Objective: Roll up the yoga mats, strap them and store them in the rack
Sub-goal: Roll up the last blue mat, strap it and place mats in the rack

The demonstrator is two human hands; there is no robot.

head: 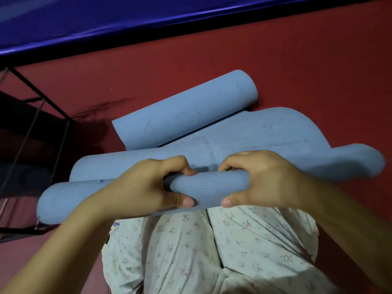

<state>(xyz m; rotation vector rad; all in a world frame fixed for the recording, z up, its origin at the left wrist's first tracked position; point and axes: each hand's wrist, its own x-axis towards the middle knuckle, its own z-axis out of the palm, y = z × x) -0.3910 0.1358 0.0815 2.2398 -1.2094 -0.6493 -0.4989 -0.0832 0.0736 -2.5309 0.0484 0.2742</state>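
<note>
A blue yoga mat (pixel 244 134) lies on the red floor in front of my knees. Its near end is curled into a tight roll (pixel 207 186) across my lap. My left hand (pixel 146 185) and my right hand (pixel 261 179) both grip this roll from above, thumbs on the near side and fingers over the far side. The mat's far end is curled into a second, thicker roll (pixel 184 111). The flat stretch between the two rolls is wavy and bulges at the right. No strap is visible.
A black metal wire rack (pixel 38 115) stands at the left, close to the roll's left end. A blue padded surface with a black edge (pixel 127 20) runs across the back. My legs in floral fabric (pixel 212 251) fill the foreground. Red floor (pixel 307 60) shows at the right.
</note>
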